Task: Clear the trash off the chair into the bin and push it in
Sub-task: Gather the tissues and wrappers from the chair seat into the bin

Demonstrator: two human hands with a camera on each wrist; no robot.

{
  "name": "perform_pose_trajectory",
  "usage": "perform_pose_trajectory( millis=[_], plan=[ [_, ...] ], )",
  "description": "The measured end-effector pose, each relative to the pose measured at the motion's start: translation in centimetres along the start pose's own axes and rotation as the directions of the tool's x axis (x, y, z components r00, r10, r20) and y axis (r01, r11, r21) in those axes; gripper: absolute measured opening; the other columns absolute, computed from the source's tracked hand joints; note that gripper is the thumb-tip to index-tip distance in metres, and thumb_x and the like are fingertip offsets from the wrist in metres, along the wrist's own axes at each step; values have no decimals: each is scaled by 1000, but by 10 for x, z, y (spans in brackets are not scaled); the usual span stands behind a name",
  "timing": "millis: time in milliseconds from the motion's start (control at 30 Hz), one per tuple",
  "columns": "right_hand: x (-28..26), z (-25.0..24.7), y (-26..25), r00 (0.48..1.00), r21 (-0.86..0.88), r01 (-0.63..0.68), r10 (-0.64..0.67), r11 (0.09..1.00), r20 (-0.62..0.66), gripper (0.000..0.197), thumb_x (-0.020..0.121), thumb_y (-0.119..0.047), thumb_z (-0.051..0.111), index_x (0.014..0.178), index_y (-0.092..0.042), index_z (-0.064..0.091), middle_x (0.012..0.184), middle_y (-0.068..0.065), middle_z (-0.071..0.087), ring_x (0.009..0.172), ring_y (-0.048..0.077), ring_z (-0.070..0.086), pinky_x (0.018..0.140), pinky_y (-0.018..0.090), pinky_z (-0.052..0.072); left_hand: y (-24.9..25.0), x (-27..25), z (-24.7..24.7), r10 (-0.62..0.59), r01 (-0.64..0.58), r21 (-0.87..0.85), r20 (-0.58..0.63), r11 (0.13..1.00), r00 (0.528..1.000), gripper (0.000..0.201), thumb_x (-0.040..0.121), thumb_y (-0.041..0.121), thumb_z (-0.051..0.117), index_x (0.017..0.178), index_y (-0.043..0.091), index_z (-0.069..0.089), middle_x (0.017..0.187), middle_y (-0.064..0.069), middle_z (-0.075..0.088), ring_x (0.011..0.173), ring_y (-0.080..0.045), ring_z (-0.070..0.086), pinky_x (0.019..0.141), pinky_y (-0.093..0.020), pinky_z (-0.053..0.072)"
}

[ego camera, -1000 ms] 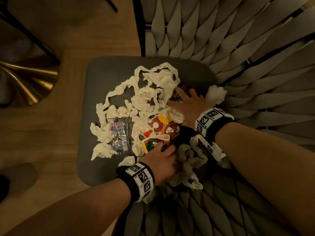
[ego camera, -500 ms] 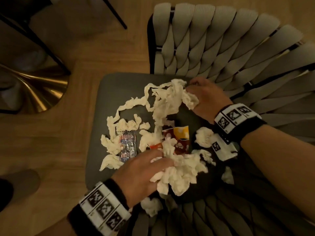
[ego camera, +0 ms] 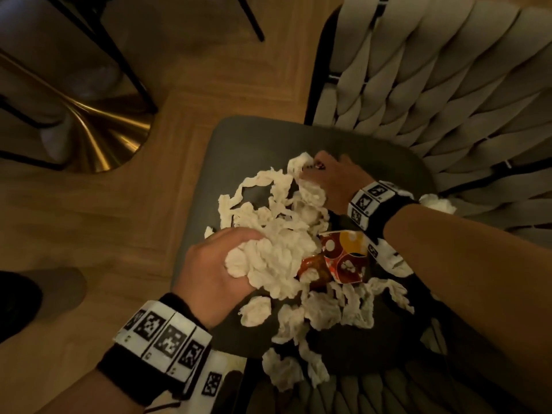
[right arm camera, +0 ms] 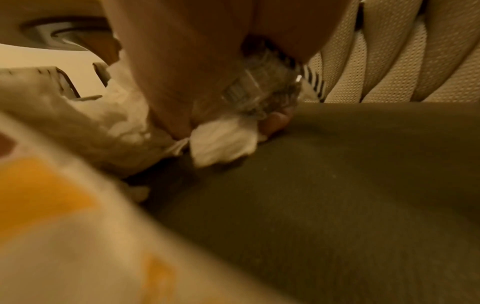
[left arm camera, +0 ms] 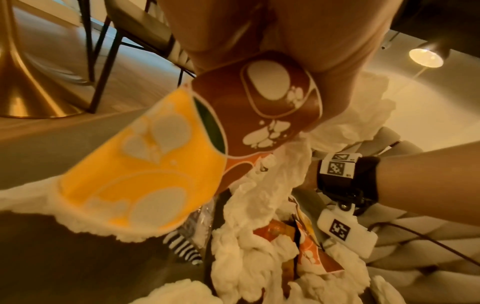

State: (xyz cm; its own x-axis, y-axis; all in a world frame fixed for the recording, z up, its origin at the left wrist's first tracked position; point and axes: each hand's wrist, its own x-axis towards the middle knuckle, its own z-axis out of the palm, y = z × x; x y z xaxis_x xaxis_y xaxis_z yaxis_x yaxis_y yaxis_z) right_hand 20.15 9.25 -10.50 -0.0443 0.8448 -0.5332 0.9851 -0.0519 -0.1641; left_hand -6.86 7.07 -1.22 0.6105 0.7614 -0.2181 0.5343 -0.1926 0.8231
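Torn white tissue strips [ego camera: 268, 201] and a red-and-yellow patterned wrapper [ego camera: 343, 255] lie on the dark grey chair seat [ego camera: 245, 144]. My left hand [ego camera: 230, 258] grips a bunched tissue wad [ego camera: 274, 261] at the seat's middle. In the left wrist view the patterned wrapper [left arm camera: 259, 115] lies against its palm. My right hand [ego camera: 319, 171] is at the far side of the pile. Its fingers pinch a clear crinkly wrapper [right arm camera: 259, 90] and a scrap of tissue [right arm camera: 221, 142]. No bin is in view.
Loose tissue bits [ego camera: 283, 369] lie by the seat's near edge, one piece [ego camera: 439, 201] on the woven backrest [ego camera: 418, 85]. A gold table base [ego camera: 113, 135] and black legs [ego camera: 131, 70] stand at the left on the wooden floor. A dark shoe [ego camera: 15, 306] is at the left edge.
My left hand slid from the seat's near edge to the middle, bunching tissue into a wad. My right hand moved to the far side and took hold of trash there.
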Motion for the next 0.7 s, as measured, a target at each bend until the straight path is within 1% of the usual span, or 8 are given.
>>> perform_pose_trajectory(
  millis=[67,167,233,333,400,467,567,700],
  plan=[
    [-1,-5,-7,999,68,21,-24,997,30,52,86,-28,62,135,-31,43,135,12,38,108,39,53,90,45,50,0,-2,-1,-43,43,-27,-7,999,999,37,61,41,73,96,35,64,95,18,67,87,3,63,73,-7,46],
    [-16,-25,-12,997,245,-70,59,967,54,50,81,-33,69,128,-21,54,123,14,51,111,34,55,92,41,46,1,-6,-4,-119,118,-51,-27,992,993,38,61,28,82,95,33,65,90,12,71,84,-3,66,71,-14,51],
    [-37,-39,-11,991,380,-116,135,918,-23,48,76,-29,75,120,-15,61,117,13,59,109,33,57,92,39,47,4,-9,-9,-153,150,-67,-47,986,987,42,61,17,85,95,33,65,89,13,71,82,-3,66,69,-14,51],
    [-81,-60,-15,958,563,-92,227,821,-174,37,71,-19,80,105,-12,68,108,10,68,101,27,63,87,37,49,15,-11,-22,-176,171,-78,-60,982,983,46,62,10,82,91,38,62,88,25,68,83,4,64,68,-8,49],
    [-111,-74,-21,939,591,-72,254,804,-231,34,69,-20,81,100,-14,69,101,7,70,94,25,65,83,37,52,28,-14,-34,-175,167,-102,-73,981,982,51,63,4,81,88,42,58,78,23,68,80,13,61,66,-1,45],
    [-141,-90,-30,923,613,-72,285,787,-258,31,68,-24,80,97,-17,69,95,5,71,88,23,66,80,39,54,42,-21,-51,-169,159,-116,-85,980,982,49,64,4,80,92,36,57,84,20,64,80,18,58,67,2,43],
    [-187,-116,-55,886,656,-69,348,752,-306,27,70,-26,77,93,-17,69,87,3,71,82,22,65,76,41,54,64,-38,-80,-179,162,-147,-106,976,978,45,66,3,79,98,27,59,90,11,63,79,13,59,66,-1,45],
    [-245,-151,-103,852,611,-46,350,790,-389,14,73,-21,74,82,-14,65,75,-2,63,68,15,57,66,27,44,97,-80,-132,-161,142,-136,-140,980,977,43,66,5,78,99,26,60,86,14,62,75,13,58,62,-1,45]
  ],
)
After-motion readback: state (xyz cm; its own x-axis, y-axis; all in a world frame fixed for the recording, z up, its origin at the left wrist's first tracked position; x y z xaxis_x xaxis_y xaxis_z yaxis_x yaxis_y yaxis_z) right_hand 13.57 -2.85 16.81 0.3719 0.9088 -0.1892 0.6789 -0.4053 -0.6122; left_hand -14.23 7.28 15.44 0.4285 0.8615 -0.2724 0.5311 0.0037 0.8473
